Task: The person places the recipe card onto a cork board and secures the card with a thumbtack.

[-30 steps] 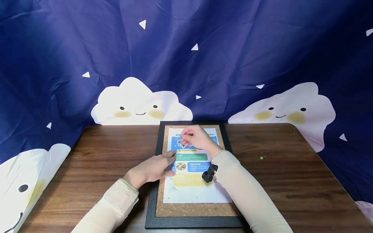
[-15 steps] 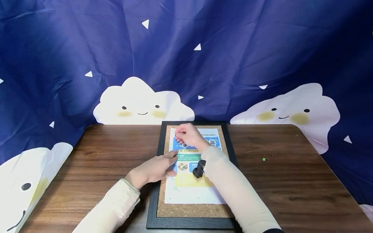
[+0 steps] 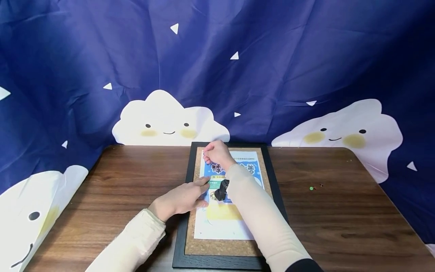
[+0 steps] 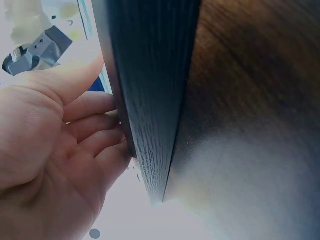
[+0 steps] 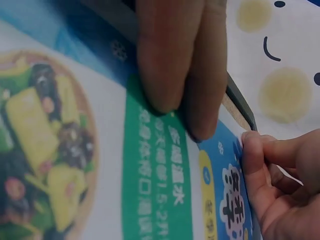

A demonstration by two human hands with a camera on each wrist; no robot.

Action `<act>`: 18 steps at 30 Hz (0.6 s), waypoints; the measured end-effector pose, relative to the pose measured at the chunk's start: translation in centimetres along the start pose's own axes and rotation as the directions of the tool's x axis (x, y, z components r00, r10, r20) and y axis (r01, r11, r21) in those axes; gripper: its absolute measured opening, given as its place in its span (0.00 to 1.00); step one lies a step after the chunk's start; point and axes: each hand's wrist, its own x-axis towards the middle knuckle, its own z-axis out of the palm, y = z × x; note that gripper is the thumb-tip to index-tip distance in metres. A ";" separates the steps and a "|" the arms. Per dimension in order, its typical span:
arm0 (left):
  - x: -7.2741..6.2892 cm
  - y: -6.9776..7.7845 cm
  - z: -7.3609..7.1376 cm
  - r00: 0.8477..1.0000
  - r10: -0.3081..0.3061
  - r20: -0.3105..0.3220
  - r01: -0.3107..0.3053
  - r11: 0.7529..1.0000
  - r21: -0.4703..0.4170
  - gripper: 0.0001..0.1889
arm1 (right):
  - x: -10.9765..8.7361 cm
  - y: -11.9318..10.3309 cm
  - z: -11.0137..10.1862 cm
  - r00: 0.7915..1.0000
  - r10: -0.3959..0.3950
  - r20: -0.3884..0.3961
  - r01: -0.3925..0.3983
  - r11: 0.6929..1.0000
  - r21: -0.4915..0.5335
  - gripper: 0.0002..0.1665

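Right hand (image 3: 217,154), pinching an apparent pushpin (image 3: 204,153), has reached the poster (image 3: 222,217)'s top-left corner, now the work spot; left hand (image 3: 181,197) lies spread

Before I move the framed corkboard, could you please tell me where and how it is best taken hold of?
I'd grip the black frame low on its left side, coming from the left. Its thick, straight edge is uncovered there, below the left hand in the head view and clear of the paper sheet, while the right sleeve covers part of the opposite side.
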 end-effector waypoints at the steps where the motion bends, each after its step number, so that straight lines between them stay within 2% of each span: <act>1: 0.1 -0.1 0.1 1.000 -0.005 0.003 0.005 1.000 -0.002 0.38 | 0.1 -0.1 0.0 1.000 0.019 0.000 -0.019 1.000 0.006 0.05; 2: 0.3 -0.8 0.8 1.000 0.012 -0.012 -0.012 1.000 0.015 0.38 | 0.2 -0.2 0.0 0.999 0.037 0.002 -0.037 0.999 0.015 0.05; 4: 0.1 0.0 0.1 1.000 -0.015 0.012 0.015 1.000 -0.003 0.37 | 0.4 -0.4 0.0 0.997 0.072 0.004 -0.072 0.997 0.011 0.05; 5: 0.2 -0.1 0.3 1.000 -0.019 0.015 0.019 1.000 -0.012 0.37 | 0.5 -0.5 0.1 0.996 0.084 0.006 -0.084 0.996 0.005 0.05; 8: -0.2 0.5 -0.4 1.000 -0.020 0.020 0.021 1.000 -0.001 0.36 | 1.0 -0.9 0.3 0.991 0.131 -0.003 -0.131 0.990 -0.052 0.04; 9: -0.4 1.3 -1.2 0.999 -0.037 0.034 0.037 0.999 -0.020 0.36 | 1.2 -1.1 0.4 0.990 0.143 -0.007 -0.143 0.986 -0.082 0.04; 14: -0.8 1.6 -1.7 1.000 -0.016 0.021 0.017 0.998 -0.057 0.36 | 1.6 -1.7 0.3 0.983 0.184 0.004 -0.180 0.963 -0.202 0.04; 18: -0.8 1.7 -1.8 1.000 -0.020 0.023 0.021 0.999 -0.048 0.35 | 1.8 -1.9 0.2 0.977 0.214 0.015 -0.205 0.953 -0.222 0.06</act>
